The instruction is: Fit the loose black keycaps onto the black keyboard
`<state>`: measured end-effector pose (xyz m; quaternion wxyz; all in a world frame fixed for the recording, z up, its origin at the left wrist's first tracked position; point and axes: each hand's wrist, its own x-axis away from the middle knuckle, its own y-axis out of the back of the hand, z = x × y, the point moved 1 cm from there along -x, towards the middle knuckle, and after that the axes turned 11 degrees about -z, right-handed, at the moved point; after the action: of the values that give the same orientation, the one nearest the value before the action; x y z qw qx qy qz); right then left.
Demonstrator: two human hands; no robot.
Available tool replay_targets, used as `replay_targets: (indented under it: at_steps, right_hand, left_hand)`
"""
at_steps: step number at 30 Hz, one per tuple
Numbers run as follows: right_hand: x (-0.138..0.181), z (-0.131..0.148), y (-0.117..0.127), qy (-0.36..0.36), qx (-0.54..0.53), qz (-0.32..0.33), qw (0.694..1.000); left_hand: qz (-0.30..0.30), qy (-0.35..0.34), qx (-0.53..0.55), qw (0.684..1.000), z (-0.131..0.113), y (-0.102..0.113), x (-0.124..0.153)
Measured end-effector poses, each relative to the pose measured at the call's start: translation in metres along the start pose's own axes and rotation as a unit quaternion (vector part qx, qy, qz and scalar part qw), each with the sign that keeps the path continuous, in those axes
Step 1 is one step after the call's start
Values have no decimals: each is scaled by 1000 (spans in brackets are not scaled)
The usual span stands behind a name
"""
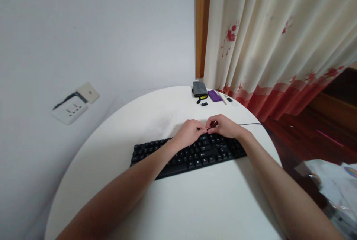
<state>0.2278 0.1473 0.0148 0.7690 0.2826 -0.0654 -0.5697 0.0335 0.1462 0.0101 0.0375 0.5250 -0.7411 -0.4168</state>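
Observation:
A black keyboard [200, 154] lies on the round white table [178, 202], its cable [249, 124] running off to the right. My left hand [191, 131] is over the keyboard's back edge, thumb and fingertips pinched together. Facing it, my right hand [223, 126] is closed in a pinch too, with its fingertips almost touching the left ones. Something small and dark shows between the two sets of fingertips, too small and covered to name. Part of the key rows is hidden beneath my hands and left forearm.
Near the table's far edge lie a grey pouch [200, 89], two small black pieces [204, 104] like keycaps, a purple cloth [214, 95] and a thin light stick [222, 98]. Behind are a wall with a socket [71, 109] and a curtain [264, 46]. Plastic bags [331, 184] sit at right.

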Motion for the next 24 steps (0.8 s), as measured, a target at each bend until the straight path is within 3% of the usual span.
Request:
replay_targets:
  at_steps: [6, 12, 18, 24]
  right_hand:
    - [-1, -4, 0, 5, 9, 2, 1000]
    - [0, -4, 1, -14, 4, 19, 1000]
    - [0, 1, -1, 25, 12, -8, 1000]
    - [1, 1, 1, -10, 25, 23, 999]
  left_hand:
    - [-7, 78, 63, 995, 5, -3, 2]
    - [29, 128, 63, 989, 13, -4, 0]
    - [37, 147, 76, 985, 13, -3, 0]
    - [41, 151, 79, 985, 12, -2, -1]
